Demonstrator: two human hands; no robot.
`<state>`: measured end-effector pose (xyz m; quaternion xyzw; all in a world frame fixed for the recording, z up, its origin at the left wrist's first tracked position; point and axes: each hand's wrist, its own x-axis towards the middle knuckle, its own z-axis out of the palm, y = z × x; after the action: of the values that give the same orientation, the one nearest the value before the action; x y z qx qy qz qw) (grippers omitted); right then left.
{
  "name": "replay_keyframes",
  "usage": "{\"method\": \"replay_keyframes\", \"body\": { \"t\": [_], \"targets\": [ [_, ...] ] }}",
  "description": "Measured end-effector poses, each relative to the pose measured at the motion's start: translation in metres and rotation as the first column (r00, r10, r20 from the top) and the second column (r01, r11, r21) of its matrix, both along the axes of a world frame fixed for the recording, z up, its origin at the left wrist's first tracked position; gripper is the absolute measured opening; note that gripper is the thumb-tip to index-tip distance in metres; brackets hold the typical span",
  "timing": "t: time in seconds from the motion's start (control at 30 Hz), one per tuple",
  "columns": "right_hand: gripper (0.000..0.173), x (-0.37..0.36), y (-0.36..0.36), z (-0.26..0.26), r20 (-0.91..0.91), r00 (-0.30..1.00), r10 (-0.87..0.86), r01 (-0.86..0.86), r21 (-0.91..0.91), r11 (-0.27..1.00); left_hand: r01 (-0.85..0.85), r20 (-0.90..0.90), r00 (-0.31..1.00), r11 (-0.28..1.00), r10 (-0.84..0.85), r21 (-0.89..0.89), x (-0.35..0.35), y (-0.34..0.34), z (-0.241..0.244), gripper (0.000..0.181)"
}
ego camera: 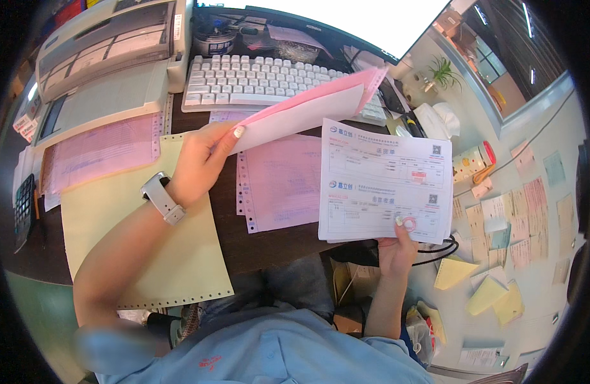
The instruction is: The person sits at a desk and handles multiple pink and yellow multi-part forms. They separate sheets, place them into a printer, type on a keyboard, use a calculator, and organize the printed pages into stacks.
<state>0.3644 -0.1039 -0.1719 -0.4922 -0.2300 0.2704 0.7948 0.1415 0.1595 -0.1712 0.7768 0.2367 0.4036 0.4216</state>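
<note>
My left hand (206, 156), a watch on its wrist, pinches the near end of a pink and white sheaf of paper (299, 113). That sheaf slants up to the right, seen nearly edge-on, and covers part of the keyboard. In my right hand (400, 247) is a stack of white printed forms (386, 182), gripped at the bottom edge with the thumb on top. Red stamps and square codes mark the top form. Between and below the hands, pink perforated forms (280, 187) lie on the dark desk (256, 254).
A printer (108, 67) at the left has pink paper (103, 153) under its front. Yellow perforated paper (151, 249) overhangs the desk edge beneath my left arm. A white keyboard (261, 79) sits below the monitor (333, 19). At the far left is a calculator (24, 211). Slips (510, 221) cover the right wall.
</note>
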Motion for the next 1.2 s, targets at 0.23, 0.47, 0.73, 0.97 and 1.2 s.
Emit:
{"method": "replay_keyframes", "body": {
  "t": [0.23,0.47,0.73,0.97,1.2],
  "targets": [
    [0.038,-0.002,-0.005,-0.002,0.071,0.995,-0.072,0.085,-0.201,0.976,-0.031,-0.086,0.996,0.999,0.033,0.024,-0.003,0.0,0.0,0.028],
    [0.043,-0.009,-0.003,-0.007,-0.047,0.992,0.121,-0.129,-0.232,0.964,0.007,-0.105,0.994,1.0,-0.009,-0.019,-0.002,-0.004,0.0,0.029],
    [0.043,-0.019,0.015,-0.009,-0.215,0.956,0.199,-0.228,-0.122,0.966,0.054,-0.038,0.998,0.981,-0.048,0.186,0.001,-0.005,-0.002,0.027],
    [0.042,-0.045,0.066,0.003,-0.206,0.905,0.371,-0.409,-0.189,0.893,0.213,-0.222,0.966,0.896,-0.134,0.389,0.001,-0.011,0.002,0.054],
    [0.046,-0.05,0.1,0.005,-0.172,0.923,0.343,-0.374,-0.201,0.906,0.244,-0.263,0.954,0.884,-0.144,0.399,0.001,-0.009,-0.002,0.032]
  ]
}}
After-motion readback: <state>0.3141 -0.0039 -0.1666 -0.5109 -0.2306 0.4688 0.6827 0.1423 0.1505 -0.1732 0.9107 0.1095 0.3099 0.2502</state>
